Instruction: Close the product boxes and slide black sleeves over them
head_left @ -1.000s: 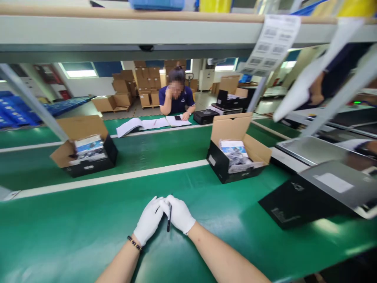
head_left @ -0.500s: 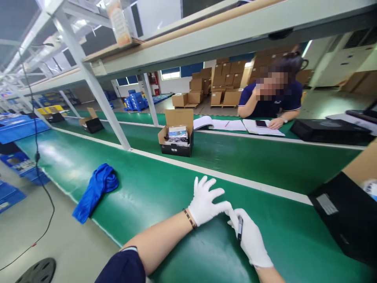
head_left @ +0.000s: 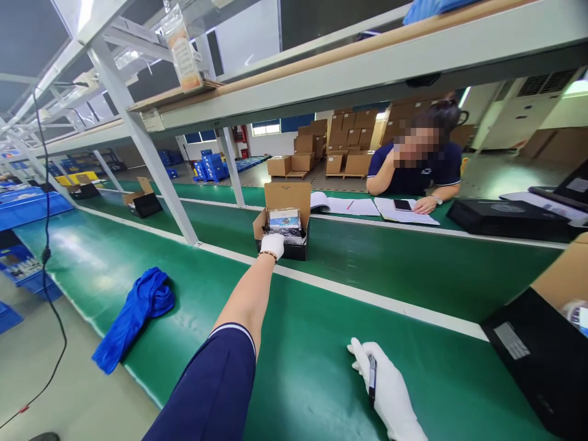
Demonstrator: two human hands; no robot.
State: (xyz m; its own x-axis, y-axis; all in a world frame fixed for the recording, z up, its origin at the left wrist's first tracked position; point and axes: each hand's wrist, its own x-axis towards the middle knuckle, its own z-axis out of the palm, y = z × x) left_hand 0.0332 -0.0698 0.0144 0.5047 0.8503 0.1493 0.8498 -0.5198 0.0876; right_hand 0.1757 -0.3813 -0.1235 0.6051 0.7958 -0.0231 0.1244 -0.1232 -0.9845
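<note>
1. L hand (head_left: 272,245), white glove, arm at full stretch. The open box (head_left: 294,250) sits past the white strip (head_left: 349,291) on the far lane, hence the long reach. Glove back is up against the box's front wall. Fingers hidden, so can't tell if clamped or just resting.
2. Box just behind L knuckles: rear flap up, printed leaflet (head_left: 285,219) on top of dark bagged bits, too small to ID.
3. R hand (head_left: 388,392) rests on the belt (head_left: 298,367) near the body, fingers curled round a dark pen (head_left: 372,380) lying along them. Prob. tucked so the hand rests flat.
4. Right of R hand: black box (head_left: 528,355), brown flap open, contents mostly cut off.
5. Left of L arm: blue cloth (head_left: 138,312) bunched at belt edge.
</note>
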